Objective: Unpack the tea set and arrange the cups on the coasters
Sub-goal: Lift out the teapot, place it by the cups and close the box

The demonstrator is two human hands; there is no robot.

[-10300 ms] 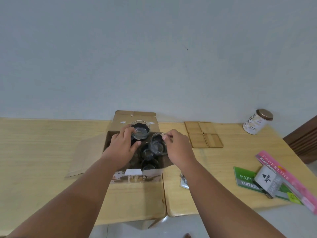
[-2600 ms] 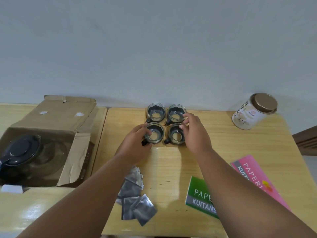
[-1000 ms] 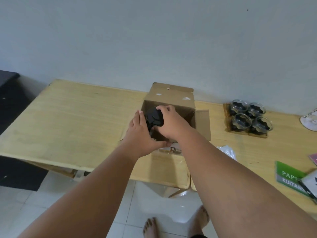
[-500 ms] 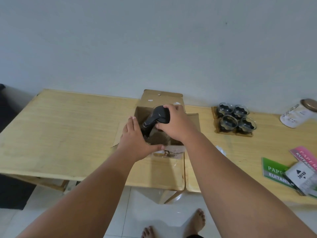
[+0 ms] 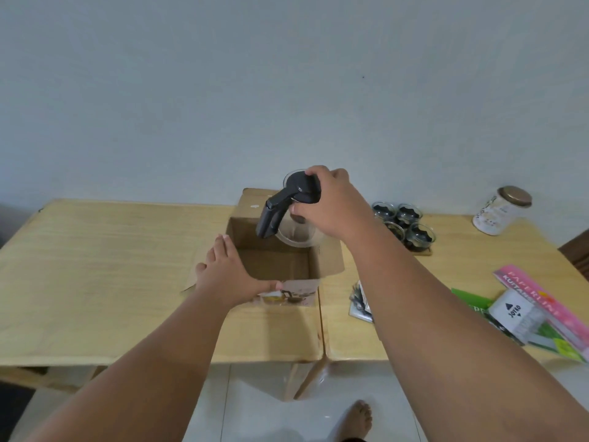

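1. The right hand [image 5: 331, 202] is gripping the teapot [image 5: 294, 215] by its black lid, fingers clenched, holding it just above the open box [image 5: 280, 263].
2. The left hand [image 5: 228, 275] is lying flat, fingers released, on the box's near left corner.
3. Right of the box, four cups [image 5: 403, 226] are sitting on coasters on the desk [image 5: 95, 266].
4. Further right of the box, a jar [image 5: 500, 210], a pink "PAPERLINE" book [image 5: 541, 301] and a "JOYKO" pack [image 5: 513, 311] are lying.

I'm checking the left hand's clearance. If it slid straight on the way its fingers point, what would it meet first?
The left hand rests on the cardboard box, fingers pointing toward the wall. Going on, it would probably run along the box's left wall, then meet its back flap; depth is unclear.
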